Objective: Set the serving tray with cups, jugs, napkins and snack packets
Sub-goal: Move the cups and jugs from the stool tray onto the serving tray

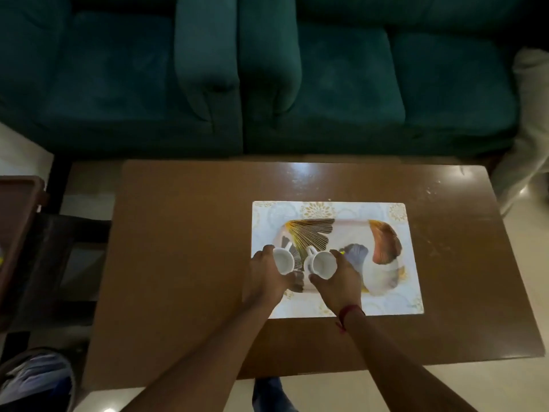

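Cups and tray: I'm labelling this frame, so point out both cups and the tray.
left cup (283, 260): head view, inside bowl.
right cup (323, 265): head view, inside bowl.
tray (350, 233): head view, bare patterned floor.

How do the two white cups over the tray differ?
The white ceramic cup in the left hand looks smaller and tips rightward; the white ceramic cup in the right hand looks larger and shows a dark mark on its side. Both are empty, handled, each gripped by one hand.

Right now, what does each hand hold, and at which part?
The left hand holds a white cup by its body, and the right hand holds another white cup by its body. Neither hand grips a handle.
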